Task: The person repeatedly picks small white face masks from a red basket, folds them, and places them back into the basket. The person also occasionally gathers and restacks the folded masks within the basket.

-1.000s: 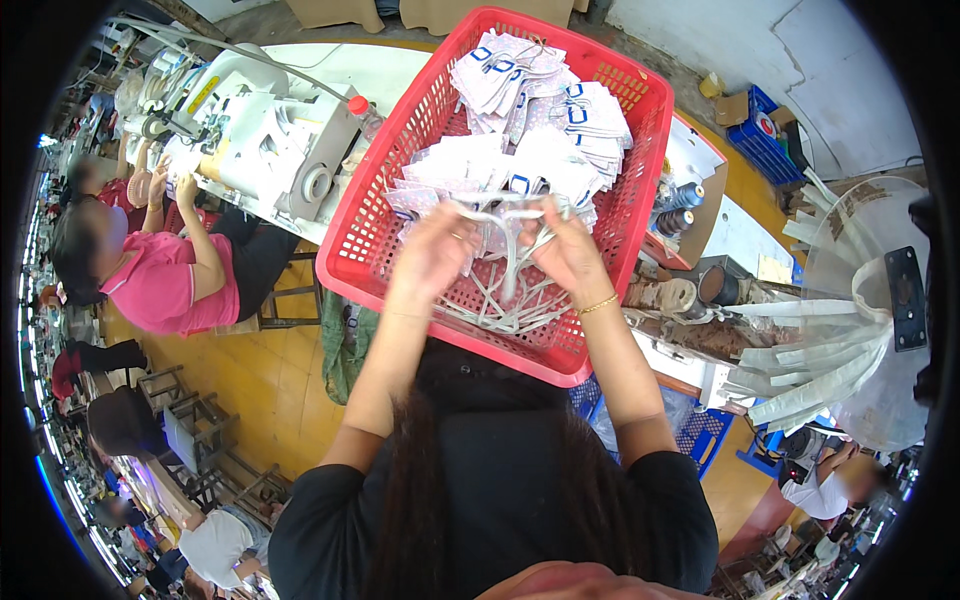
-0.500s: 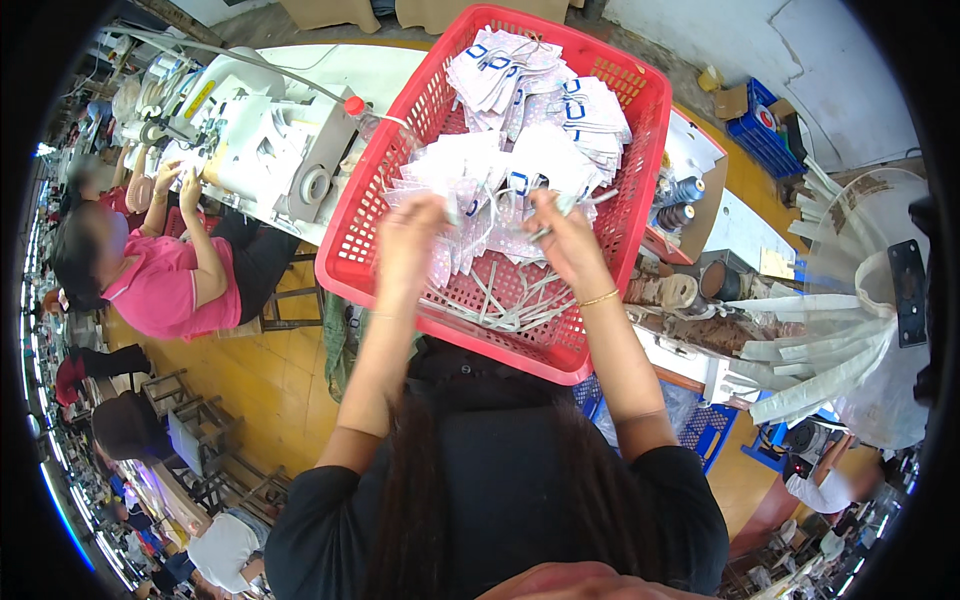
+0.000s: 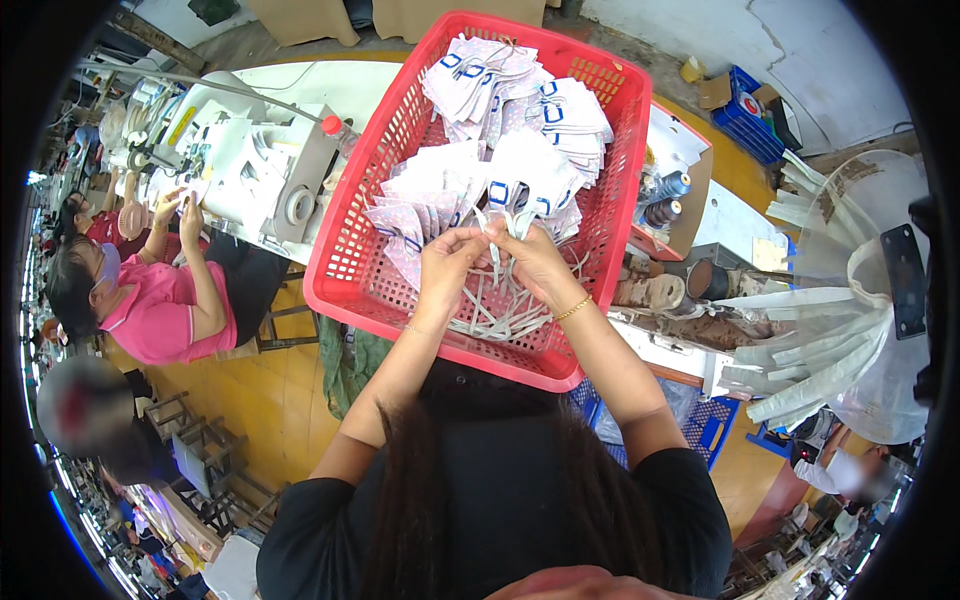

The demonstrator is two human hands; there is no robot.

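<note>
A red plastic basket (image 3: 350, 290) stands in front of me, filled with stacks of white patterned fabric pieces (image 3: 520, 110) with blue marks. Loose white straps (image 3: 500, 310) lie on its near bottom. My left hand (image 3: 447, 262) and my right hand (image 3: 530, 257) meet over the basket's middle. Together they hold a bundle of the fabric pieces (image 3: 480, 185) and pinch a white strap at its lower end.
A person in a pink shirt (image 3: 150, 310) works at a white sewing machine (image 3: 250, 165) on the left. Thread spools (image 3: 665, 200) and a cardboard box sit right of the basket. Long white fabric strips (image 3: 820, 360) hang at the right. A blue crate (image 3: 755, 115) stands far right.
My hands have risen from the strap pile at the basket's bottom toward its middle, lifting a bundle of fabric pieces and closing together on a strap.
</note>
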